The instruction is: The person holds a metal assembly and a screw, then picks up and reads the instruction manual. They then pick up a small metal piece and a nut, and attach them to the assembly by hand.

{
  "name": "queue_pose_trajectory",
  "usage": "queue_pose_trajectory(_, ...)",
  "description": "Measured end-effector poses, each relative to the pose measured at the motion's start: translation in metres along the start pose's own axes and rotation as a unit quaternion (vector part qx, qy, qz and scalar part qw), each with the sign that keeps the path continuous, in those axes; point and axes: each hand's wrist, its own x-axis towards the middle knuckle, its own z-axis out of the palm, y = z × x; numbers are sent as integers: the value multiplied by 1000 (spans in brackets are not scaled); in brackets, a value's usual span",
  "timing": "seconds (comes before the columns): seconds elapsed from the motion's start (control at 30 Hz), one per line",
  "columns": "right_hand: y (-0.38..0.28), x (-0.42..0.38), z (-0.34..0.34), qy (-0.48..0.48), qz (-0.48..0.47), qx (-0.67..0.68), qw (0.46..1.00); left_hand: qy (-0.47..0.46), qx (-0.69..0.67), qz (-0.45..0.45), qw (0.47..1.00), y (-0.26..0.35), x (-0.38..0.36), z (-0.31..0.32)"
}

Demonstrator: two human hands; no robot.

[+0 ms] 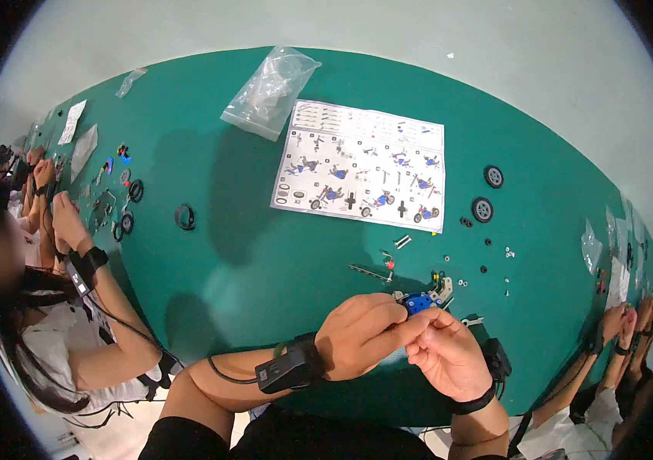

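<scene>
My left hand point(361, 335) is closed on a small blue assembly point(419, 303), which shows just beyond the fingertips. Its fingers meet those of my right hand point(449, 354), which is closed in a pinch; what that pinch holds, if anything, is hidden. White angled pieces point(444, 290) stick out at the assembly's right side. Just past the hands lie a perforated metal strip point(371, 272), a red part point(390, 264) and silver screws point(403, 241). A printed instruction sheet point(361, 165) lies flat farther away.
Two black wheels point(493, 176) point(483, 209) lie right of the sheet, with small nuts and black rings nearby. A clear plastic bag point(271, 92) is at the top. A black band point(185, 217) lies left. Co-workers' arms point(116, 322) point(606, 337) are at both sides.
</scene>
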Motion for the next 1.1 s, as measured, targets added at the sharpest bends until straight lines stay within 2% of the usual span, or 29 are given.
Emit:
queue_pose_trajectory(0.33,4,0,-11,-19,-26,-26,999,-39,0,-13,999,3,-4,-4)
queue_pose_trajectory(0.43,4,1,-8,-18,-25,-19,999,-12,-3,-5,1000,2,1,-3)
queue_pose_trajectory(0.53,-1,-1,7,28,-3,-14,1000,2,-8,-5,1000,0,0,0)
queue_pose_trajectory(0.63,-1,-2,-2,12,13,-13,1000,-1,0,-1,1000,1,1,-1)
queue_pose_trajectory(0.73,1,-1,-7,-4,-4,-23,1000,-58,-3,-19,998,3,-1,-6)
queue_pose_trajectory(0.93,1,0,-8,-34,-4,-19,999,-57,-26,-30,998,2,-7,-1)
queue_pose_trajectory(1.1,-5,-2,3,2,25,-7,1000,-38,24,-7,999,2,-3,-4)
